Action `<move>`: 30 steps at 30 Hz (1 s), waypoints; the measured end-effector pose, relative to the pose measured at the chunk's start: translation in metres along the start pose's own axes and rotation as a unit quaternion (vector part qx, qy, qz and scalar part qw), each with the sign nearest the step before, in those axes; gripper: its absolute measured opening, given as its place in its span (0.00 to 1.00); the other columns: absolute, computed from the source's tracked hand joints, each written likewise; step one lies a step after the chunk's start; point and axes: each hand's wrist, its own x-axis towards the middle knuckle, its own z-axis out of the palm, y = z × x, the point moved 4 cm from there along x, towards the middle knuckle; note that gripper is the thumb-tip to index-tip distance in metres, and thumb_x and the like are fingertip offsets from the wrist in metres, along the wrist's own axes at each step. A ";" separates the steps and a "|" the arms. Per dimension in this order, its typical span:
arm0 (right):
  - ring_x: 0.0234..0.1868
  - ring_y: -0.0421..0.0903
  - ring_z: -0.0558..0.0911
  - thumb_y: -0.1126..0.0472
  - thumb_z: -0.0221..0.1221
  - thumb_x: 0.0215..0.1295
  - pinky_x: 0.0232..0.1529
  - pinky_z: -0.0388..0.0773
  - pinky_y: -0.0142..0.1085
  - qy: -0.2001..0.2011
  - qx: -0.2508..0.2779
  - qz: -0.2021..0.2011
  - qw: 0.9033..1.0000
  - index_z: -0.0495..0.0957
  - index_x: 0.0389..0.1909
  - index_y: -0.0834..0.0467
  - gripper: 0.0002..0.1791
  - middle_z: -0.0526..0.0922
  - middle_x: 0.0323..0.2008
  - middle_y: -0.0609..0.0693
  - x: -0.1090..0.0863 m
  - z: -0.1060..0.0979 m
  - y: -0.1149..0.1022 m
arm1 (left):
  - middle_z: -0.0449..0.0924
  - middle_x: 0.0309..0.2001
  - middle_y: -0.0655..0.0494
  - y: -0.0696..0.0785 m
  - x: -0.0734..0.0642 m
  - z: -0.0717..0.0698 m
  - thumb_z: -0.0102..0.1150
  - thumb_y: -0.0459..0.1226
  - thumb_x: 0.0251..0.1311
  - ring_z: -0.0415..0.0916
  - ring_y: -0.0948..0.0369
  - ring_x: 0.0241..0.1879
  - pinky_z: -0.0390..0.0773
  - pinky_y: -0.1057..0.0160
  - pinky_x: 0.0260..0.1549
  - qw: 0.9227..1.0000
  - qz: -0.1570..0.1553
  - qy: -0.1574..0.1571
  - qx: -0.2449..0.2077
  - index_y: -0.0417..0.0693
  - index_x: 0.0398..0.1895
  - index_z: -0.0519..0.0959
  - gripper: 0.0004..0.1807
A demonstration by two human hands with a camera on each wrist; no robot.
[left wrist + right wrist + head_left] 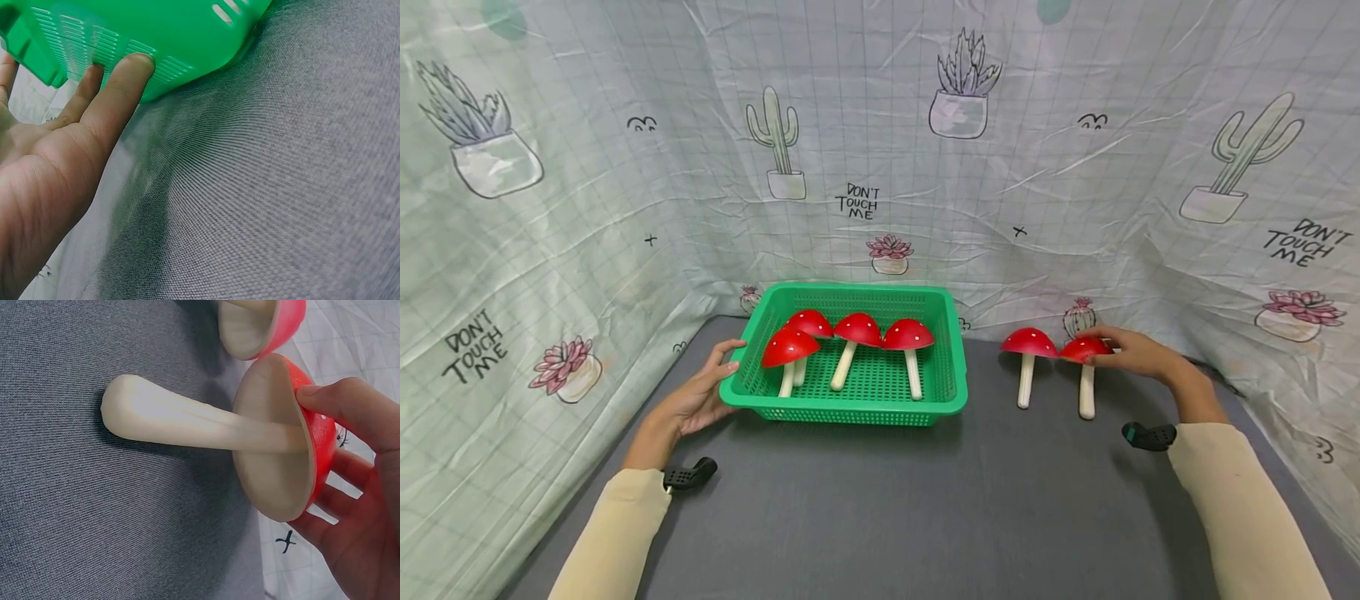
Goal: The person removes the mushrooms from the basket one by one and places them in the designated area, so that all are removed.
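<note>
My right hand [1131, 352] grips a red-capped toy mushroom [322, 437] by its cap. In the right wrist view the thumb presses near the cap's edge and the other fingers lie behind the cap; the pale stem [169, 419] points away from the hand over the grey cloth. A second toy mushroom [1028, 343] lies just left of it. My left hand [695, 398] is at the left end of a green basket [850, 406], its extended fingertips touching the slotted side wall [181, 65]. Inside the basket lie several toy mushrooms [857, 328] with white-dotted red caps.
A dark grey cloth [865, 508] covers the table. Behind and on both sides hang pale fabric walls [700, 50] printed with potted plants and lettering. The basket stands near the back wall.
</note>
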 end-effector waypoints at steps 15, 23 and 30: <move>0.63 0.68 0.66 0.47 0.60 0.73 0.59 0.66 0.69 0.011 0.008 0.004 1.000 0.64 0.71 0.63 0.35 0.64 0.67 0.71 -0.001 0.005 0.000 | 0.63 0.61 0.49 -0.001 -0.001 0.001 0.32 0.37 0.83 0.81 0.58 0.43 0.83 0.55 0.47 1.000 0.003 -0.012 -0.001 0.69 0.68 0.47 0.20; 0.61 0.66 0.69 0.45 0.59 0.74 0.58 0.69 0.66 0.022 0.003 0.003 1.000 0.64 0.71 0.64 0.36 0.68 0.64 0.69 -0.001 0.005 0.000 | 0.64 0.61 0.50 -0.002 -0.001 0.001 0.32 0.37 0.83 0.81 0.59 0.43 0.83 0.55 0.46 1.000 0.010 -0.019 -0.002 0.69 0.68 0.47 0.19; 0.59 0.65 0.71 0.49 0.59 0.74 0.58 0.70 0.65 0.030 0.000 -0.023 0.999 0.65 0.70 0.66 0.33 0.70 0.64 0.69 -0.004 0.004 -0.003 | 0.64 0.61 0.50 -0.001 0.000 0.000 0.32 0.37 0.83 0.81 0.59 0.43 0.83 0.56 0.46 1.000 0.007 -0.021 -0.006 0.69 0.67 0.47 0.20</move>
